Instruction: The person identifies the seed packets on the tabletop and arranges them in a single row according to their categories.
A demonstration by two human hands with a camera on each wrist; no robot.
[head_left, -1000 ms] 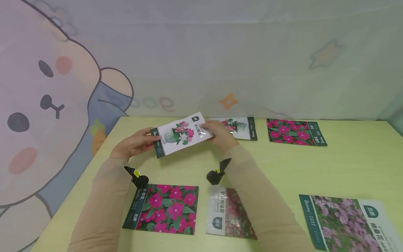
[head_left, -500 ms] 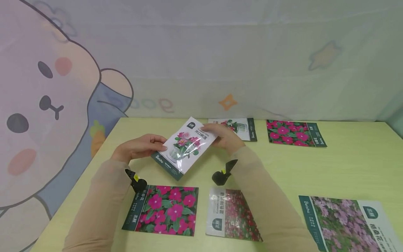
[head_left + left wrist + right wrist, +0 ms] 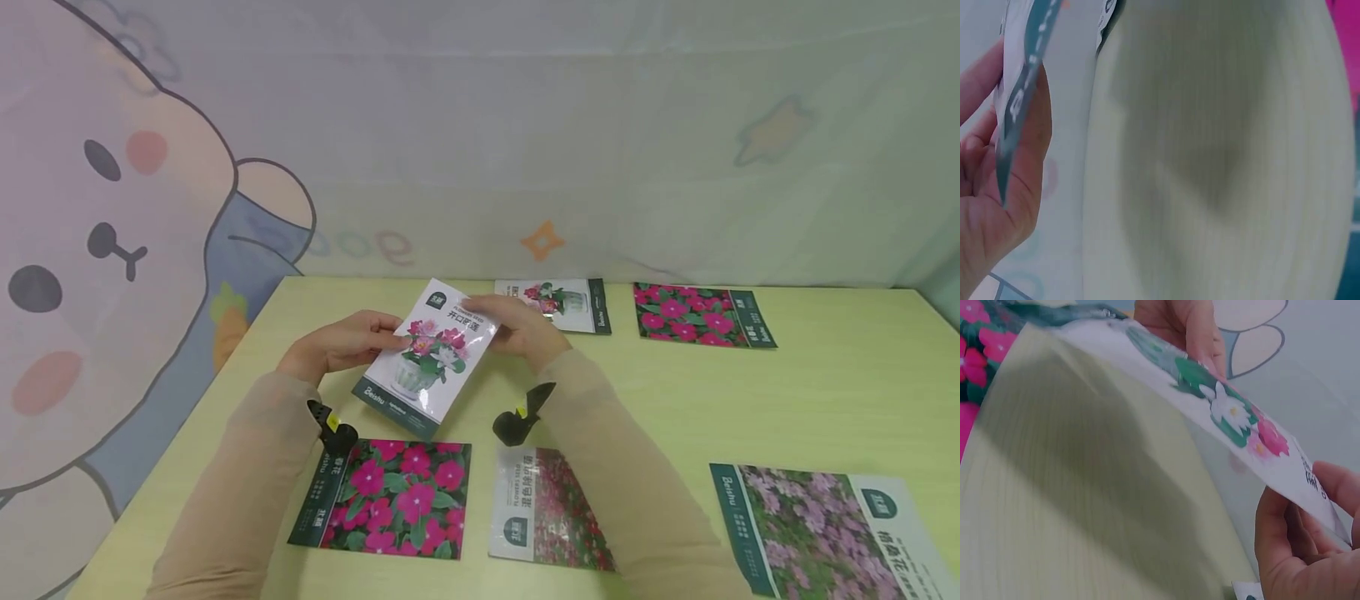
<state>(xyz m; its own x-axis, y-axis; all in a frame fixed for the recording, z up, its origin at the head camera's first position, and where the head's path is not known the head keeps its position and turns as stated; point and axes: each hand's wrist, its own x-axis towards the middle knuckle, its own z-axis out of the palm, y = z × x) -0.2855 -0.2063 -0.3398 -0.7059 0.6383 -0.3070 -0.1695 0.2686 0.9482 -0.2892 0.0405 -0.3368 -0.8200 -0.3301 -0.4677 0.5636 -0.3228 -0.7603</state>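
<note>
A white seed packet (image 3: 431,354) with pink and white flowers in a glass bowl and a dark green lower band is held up between both hands. My left hand (image 3: 345,343) pinches its left edge, thumb on the printed front. On the upper right edge, my right hand (image 3: 525,329) grips the packet between thumb and fingers. In the right wrist view the packet (image 3: 1235,415) slants across, the right hand (image 3: 1310,544) at its white end. Seen from the left wrist, the packet (image 3: 1022,81) is edge-on and the left hand's fingers (image 3: 985,81) lie on both its sides.
Behind the right hand lies a matching packet (image 3: 573,307). A magenta-flower packet (image 3: 686,317) is at the back right, another (image 3: 397,500) at front left. A red-flower packet (image 3: 551,508) lies partly under the right sleeve; a lilac-flower packet (image 3: 817,533) sits front right.
The held packet has turned from a sideways slant to more upright, its green band swinging down toward the front. Both hands keep hold of it, the left hand shifting slightly right.
</note>
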